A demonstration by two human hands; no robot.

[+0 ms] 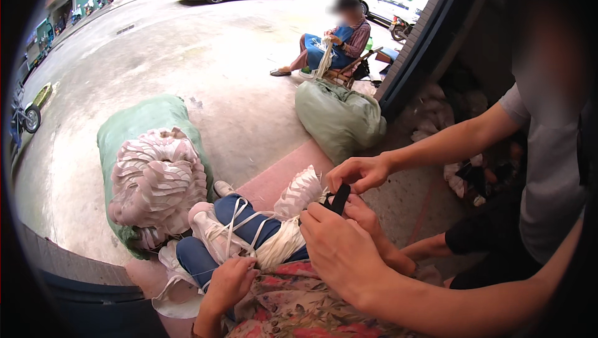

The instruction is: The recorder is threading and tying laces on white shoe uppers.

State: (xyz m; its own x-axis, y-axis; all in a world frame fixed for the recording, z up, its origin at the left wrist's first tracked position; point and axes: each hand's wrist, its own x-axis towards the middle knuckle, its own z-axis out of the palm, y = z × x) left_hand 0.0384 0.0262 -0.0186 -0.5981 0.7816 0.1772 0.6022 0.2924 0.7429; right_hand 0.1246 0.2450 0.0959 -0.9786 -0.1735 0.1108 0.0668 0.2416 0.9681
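My left hand (pixel 230 283) is closed over my lap, its fingertips pinching what looks like a white cord (pixel 235 223). Several such cords trail over the pale pink shoe pieces (pixel 207 229) and a bundle of white cords (pixel 278 247) across my blue-covered legs. What appears to be my right hand (pixel 366 216) is partly hidden behind another person's arm, so its fingers cannot be read. Beside it, that person's two hands handle a black strap (pixel 339 198). A stack of overlapping white pieces (pixel 300 191) lies just beyond.
A green sack (pixel 180 110) backs a big coil of pale pink pieces (pixel 156 176) at the left. Another full green sack (pixel 339 117) stands ahead, near a seated person (pixel 349 39) handling white cords. A person in grey (pixel 551 163) sits close at my right. Cars stand along the street.
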